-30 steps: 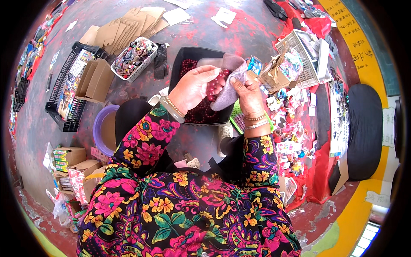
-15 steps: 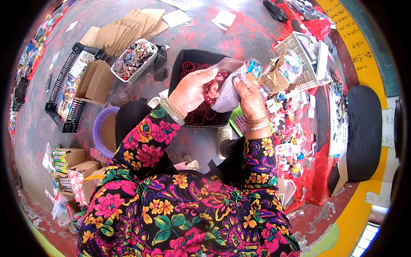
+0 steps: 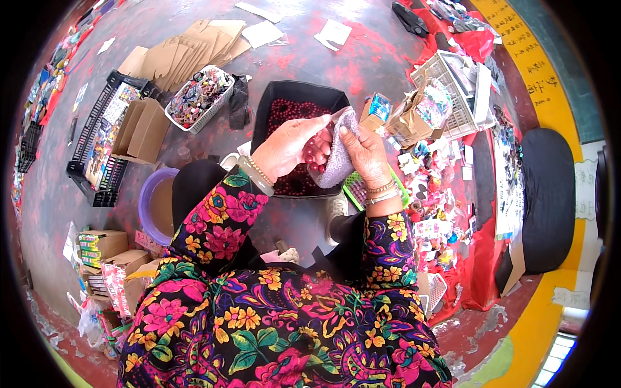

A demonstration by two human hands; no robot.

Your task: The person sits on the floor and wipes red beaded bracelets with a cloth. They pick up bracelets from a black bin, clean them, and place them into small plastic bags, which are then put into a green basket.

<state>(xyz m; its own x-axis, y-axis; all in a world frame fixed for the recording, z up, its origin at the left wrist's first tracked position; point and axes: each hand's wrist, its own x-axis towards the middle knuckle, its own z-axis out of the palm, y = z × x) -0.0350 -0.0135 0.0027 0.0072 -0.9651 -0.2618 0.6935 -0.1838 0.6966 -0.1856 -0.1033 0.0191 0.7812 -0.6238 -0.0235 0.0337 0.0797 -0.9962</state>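
Both my hands are raised over a black bin [image 3: 305, 88] that holds many strings of dark red beads [image 3: 288, 111]. My left hand [image 3: 284, 145] is closed with curled fingers round some dark red beads [image 3: 315, 155], and its thumb reaches the edge of the cloth. A fuzzy greyish-purple cloth [image 3: 337, 165] hangs beside those beads, its near side folded round them. My right hand [image 3: 369, 155] pinches the cloth from the right, thumb on top. The cloth and my fingers hide part of the beads.
A green tray [image 3: 356, 189] lies by the bin's right side. Behind my right hand stand a small box [image 3: 375, 113] and an open carton [image 3: 414, 116]. To the left are a white basket of small items [image 3: 213, 111], a black crate [image 3: 81, 161] and a purple basin [image 3: 147, 200].
The cloth is now folded more upright and closer round the beads. My right hand has shifted slightly left, its thumb higher on the cloth. My left hand still holds the beads.
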